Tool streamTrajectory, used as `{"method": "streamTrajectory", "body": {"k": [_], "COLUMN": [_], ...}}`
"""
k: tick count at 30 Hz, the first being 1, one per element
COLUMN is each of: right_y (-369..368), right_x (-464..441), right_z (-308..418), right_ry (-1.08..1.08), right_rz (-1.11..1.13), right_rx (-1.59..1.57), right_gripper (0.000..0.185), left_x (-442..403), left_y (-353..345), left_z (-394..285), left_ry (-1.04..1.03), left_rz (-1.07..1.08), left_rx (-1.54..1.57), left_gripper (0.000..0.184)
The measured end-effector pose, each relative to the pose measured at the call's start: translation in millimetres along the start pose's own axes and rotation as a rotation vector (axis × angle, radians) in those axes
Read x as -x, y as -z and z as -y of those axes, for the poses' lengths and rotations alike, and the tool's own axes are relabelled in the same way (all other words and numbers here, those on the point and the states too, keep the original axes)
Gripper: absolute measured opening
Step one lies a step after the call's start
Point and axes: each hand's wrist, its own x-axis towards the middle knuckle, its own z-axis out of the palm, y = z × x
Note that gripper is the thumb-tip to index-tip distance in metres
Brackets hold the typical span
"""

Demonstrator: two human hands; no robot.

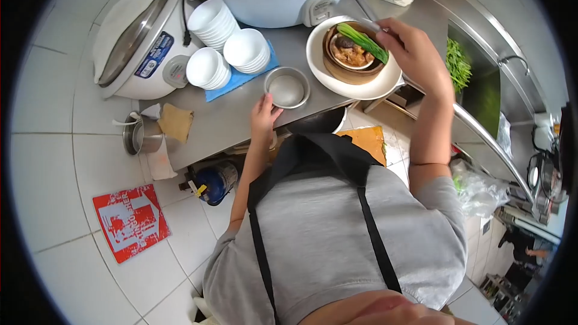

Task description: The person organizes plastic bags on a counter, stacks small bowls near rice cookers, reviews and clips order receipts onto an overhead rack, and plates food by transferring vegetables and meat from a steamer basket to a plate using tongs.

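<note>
My left hand point(262, 119) grips the near rim of a small round metal bowl point(288, 89) on the steel counter. Its inside looks bare. My right hand point(416, 49) is closed above a wooden bowl point(344, 74), pinching a thin metal utensil point(369, 23) that is mostly hidden by the fingers. Within the wooden bowl, chunks of brown meat point(351, 56), a dark mushroom cap point(344, 42) and long green leafy vegetable stalks point(365, 42) show. Beneath it lies a white oval plate point(316, 54).
Stacked white bowls point(245, 49) stand on a blue cloth point(241, 79). Two large cookers, one white point(141, 54) and one pale blue point(259, 3), line the back. To the right, green vegetables point(459, 63) lie in a sink. A metal pot point(143, 135) sits at left.
</note>
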Motion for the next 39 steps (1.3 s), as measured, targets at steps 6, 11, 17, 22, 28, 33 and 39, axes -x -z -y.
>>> {"method": "streamTrajectory", "body": {"k": [6, 11, 17, 22, 28, 33, 39], "right_y": [36.8, 1.2, -54.8, -63.5, -63.7, -28.4, 51.3], "right_x": [-7.6, -56.6, -50.6, -64.5, -65.0, -66.1, -61.7], "right_z": [64.5, -96.0, -188.6, -202.4, -217.9, -210.6, -250.0], "right_ry": [0.211, -0.295, -0.551, -0.391, -0.156, -0.313, -0.367], "right_rz": [0.168, 0.026, 0.306, 0.401, 0.293, 0.283, 0.052], "right_rx": [0.272, 0.210, 0.058, 0.110, 0.123, -0.018, -0.050], "right_gripper": [0.028, 0.036, 0.038, 0.035, 0.029, 0.028, 0.033], "left_x": [-12.8, 54.6, 124.0, 125.4, 98.6, 85.0, 48.9], "left_y": [6.8, -72.5, -140.0, -144.5, -101.9, -61.0, -10.9], "left_z": [12.8, -105.2, -166.8, -159.3, -130.9, -113.2, -60.6], "left_ry": [-0.294, -0.310, -0.396, -0.417, -0.319, -0.213, -0.094], "left_rz": [-0.350, 0.380, 0.845, 0.789, 0.327, 0.161, -0.235], "left_rx": [-0.508, -0.404, -0.822, -0.856, -0.861, -0.852, -1.185], "left_gripper": [0.047, 0.036, 0.025, 0.025, 0.030, 0.031, 0.045]}}
